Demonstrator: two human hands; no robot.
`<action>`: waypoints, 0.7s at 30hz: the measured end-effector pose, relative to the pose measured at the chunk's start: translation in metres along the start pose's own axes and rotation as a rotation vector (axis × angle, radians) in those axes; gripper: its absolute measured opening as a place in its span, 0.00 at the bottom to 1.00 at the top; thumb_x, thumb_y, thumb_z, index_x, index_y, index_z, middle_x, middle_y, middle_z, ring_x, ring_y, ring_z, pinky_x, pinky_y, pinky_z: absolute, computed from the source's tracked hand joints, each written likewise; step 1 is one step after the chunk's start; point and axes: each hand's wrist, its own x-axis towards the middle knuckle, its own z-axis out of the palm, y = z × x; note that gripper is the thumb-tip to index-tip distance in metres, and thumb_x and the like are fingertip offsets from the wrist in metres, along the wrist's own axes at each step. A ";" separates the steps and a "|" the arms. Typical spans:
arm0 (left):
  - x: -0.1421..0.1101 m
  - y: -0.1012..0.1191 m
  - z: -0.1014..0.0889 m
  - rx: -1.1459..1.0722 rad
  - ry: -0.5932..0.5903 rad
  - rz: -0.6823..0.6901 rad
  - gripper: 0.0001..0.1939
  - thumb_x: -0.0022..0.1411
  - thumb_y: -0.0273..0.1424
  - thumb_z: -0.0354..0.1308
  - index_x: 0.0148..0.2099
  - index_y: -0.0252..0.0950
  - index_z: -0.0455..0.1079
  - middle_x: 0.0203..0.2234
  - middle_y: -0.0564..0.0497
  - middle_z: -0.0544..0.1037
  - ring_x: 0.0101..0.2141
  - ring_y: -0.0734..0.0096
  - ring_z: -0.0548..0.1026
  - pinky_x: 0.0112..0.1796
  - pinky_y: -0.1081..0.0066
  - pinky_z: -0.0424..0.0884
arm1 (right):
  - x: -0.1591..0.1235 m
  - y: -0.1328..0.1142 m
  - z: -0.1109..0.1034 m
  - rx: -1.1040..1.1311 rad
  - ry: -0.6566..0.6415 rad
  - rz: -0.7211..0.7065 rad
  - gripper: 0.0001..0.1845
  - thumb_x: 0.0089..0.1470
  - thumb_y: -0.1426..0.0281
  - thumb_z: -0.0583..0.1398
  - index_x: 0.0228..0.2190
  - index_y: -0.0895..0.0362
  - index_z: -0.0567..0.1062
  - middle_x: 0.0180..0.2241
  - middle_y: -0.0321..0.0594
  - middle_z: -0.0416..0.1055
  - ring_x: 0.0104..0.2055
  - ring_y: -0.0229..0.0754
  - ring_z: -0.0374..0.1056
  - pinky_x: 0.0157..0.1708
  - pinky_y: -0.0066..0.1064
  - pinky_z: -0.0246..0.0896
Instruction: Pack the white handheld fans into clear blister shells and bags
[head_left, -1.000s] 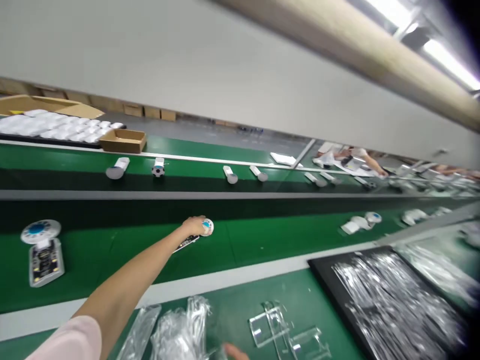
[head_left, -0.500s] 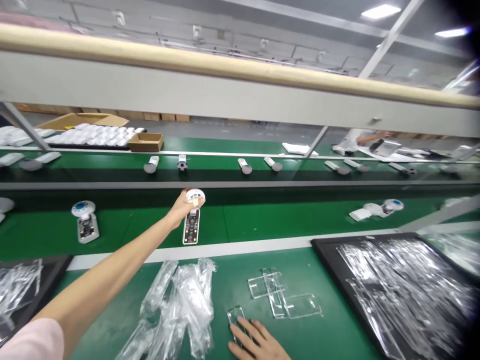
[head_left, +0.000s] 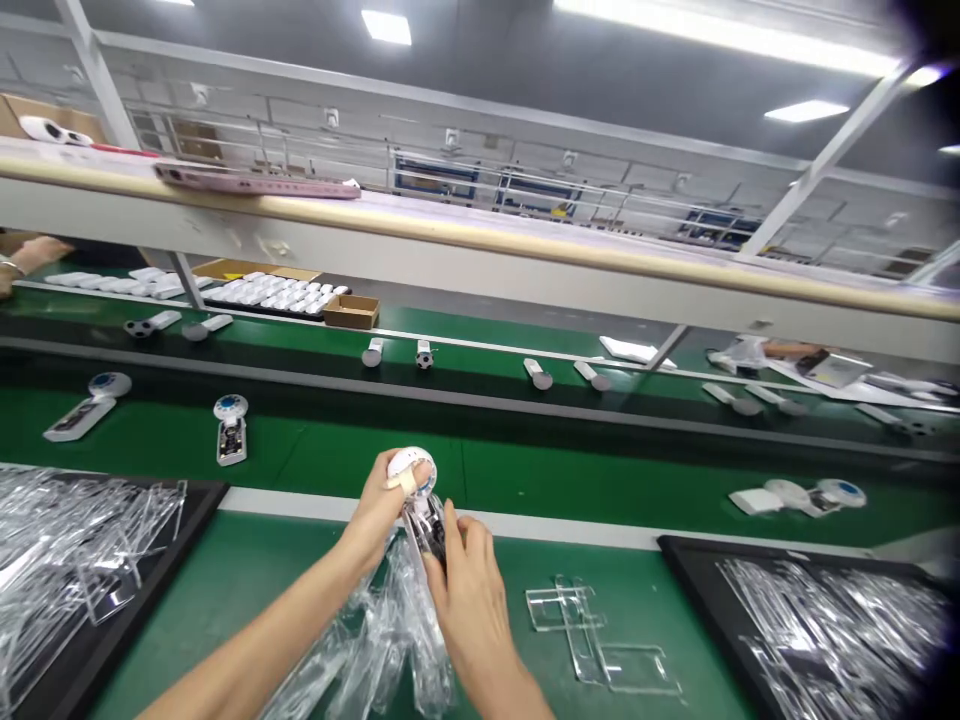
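Your left hand (head_left: 377,505) is closed on the light, stiff white disc-headed device (head_left: 414,472); at its 5 o'clock, your half-curled right hand (head_left: 466,600) meets the slippery clear plastic bag (head_left: 382,650), grip unclear.

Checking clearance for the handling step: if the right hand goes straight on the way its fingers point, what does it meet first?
Most likely the clear plastic bag over the dark circuit-board handle of the white round device in the left hand. The right hand looks nearly touching it, though depth is unclear.

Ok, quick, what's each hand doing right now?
Left hand: closed, holding a white gadget.
Right hand: closed, holding a clear plastic bag.
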 end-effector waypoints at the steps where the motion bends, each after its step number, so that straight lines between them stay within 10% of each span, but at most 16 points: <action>1: -0.004 0.002 0.000 -0.009 0.011 0.002 0.27 0.47 0.45 0.64 0.46 0.38 0.62 0.35 0.49 0.73 0.34 0.66 0.73 0.31 0.70 0.66 | 0.003 -0.007 0.005 -0.012 -0.006 0.014 0.29 0.59 0.66 0.49 0.60 0.54 0.53 0.43 0.50 0.65 0.43 0.53 0.64 0.37 0.44 0.68; 10: -0.009 0.009 -0.011 -0.265 0.014 -0.013 0.26 0.45 0.42 0.67 0.44 0.37 0.66 0.36 0.49 0.74 0.33 0.69 0.73 0.36 0.68 0.66 | -0.007 -0.013 0.011 0.172 -0.123 0.147 0.32 0.62 0.68 0.45 0.63 0.47 0.38 0.40 0.42 0.67 0.36 0.44 0.68 0.31 0.35 0.68; 16: -0.009 -0.012 -0.013 -0.351 -0.247 -0.188 0.18 0.46 0.40 0.67 0.36 0.33 0.72 0.29 0.49 0.74 0.32 0.70 0.71 0.35 0.70 0.67 | 0.016 -0.013 -0.010 0.228 -0.132 0.086 0.30 0.57 0.69 0.52 0.60 0.45 0.56 0.39 0.41 0.64 0.42 0.46 0.63 0.43 0.41 0.63; 21: -0.010 -0.003 0.000 -0.240 -0.043 -0.067 0.23 0.43 0.41 0.68 0.40 0.34 0.72 0.34 0.50 0.74 0.33 0.70 0.71 0.33 0.71 0.67 | 0.050 -0.007 0.005 0.736 0.120 0.581 0.24 0.57 0.55 0.48 0.43 0.57 0.73 0.32 0.40 0.70 0.35 0.43 0.67 0.35 0.34 0.62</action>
